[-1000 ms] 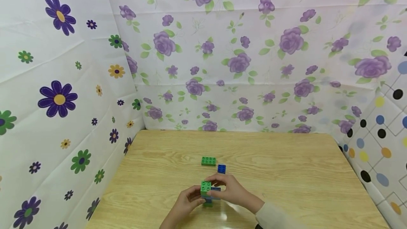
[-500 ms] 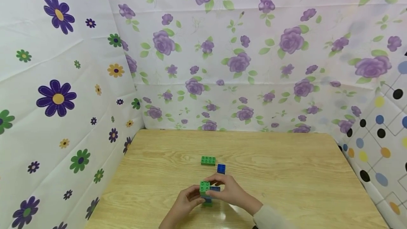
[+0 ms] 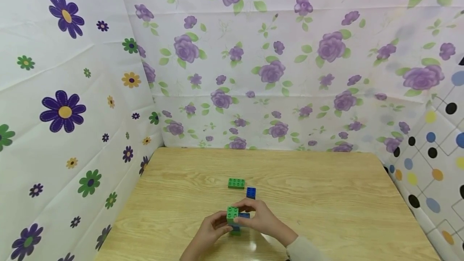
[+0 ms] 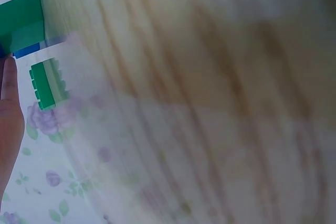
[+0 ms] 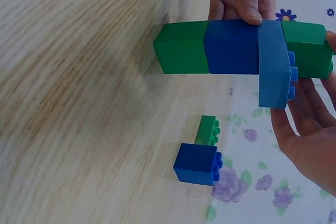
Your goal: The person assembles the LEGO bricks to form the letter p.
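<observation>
A stack of toy building bricks stands upright near the front of the table, between both hands. In the right wrist view it runs from a bottom green brick (image 5: 182, 48) through a blue brick (image 5: 232, 46) and a longer, lighter blue brick (image 5: 274, 61) to a top green brick (image 5: 307, 48). The longer brick juts out to the right, its overhang studs bare. My left hand (image 3: 210, 230) grips the stack from the left, thumb on the blue brick. With thumb and fingers, my right hand (image 3: 262, 218) pinches the top green brick, its palm over the overhang.
Behind the stack, a loose green brick (image 3: 236, 183) with two rows of studs and a smaller blue brick (image 3: 251, 192) lie on the wooden table (image 3: 326, 196). Flower-printed cloth (image 3: 272, 71) hangs at the back, and patterned cloths border both sides.
</observation>
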`<state>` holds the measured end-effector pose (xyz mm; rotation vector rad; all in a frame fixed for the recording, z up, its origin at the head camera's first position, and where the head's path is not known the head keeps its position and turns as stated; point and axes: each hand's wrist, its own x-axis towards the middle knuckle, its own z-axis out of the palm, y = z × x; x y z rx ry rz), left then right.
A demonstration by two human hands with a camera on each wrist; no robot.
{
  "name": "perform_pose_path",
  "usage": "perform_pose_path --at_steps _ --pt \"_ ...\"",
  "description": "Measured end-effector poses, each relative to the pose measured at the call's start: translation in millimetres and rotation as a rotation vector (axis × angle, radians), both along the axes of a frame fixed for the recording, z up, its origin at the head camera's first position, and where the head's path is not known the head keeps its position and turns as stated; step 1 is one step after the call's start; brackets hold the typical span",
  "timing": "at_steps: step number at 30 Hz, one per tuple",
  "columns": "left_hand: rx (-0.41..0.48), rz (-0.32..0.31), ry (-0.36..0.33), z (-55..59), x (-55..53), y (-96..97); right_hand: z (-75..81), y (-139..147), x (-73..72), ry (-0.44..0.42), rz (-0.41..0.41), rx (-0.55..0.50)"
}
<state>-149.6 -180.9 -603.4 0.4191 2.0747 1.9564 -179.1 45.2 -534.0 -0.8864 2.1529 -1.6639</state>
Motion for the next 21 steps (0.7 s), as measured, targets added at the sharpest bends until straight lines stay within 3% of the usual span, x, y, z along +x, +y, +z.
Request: perform_pose_path --at_steps 9,21 --pt "-0.025 0.01 -0.002 2.0 -0.8 0.5 -3.8 -1.2 -1.1 0.0 -0.005 -0.014" --pt "0.057 0.015 -0.049 6.7 2.9 1.9 -2.9 0.7 -2.7 -0.026 -0.011 0.02"
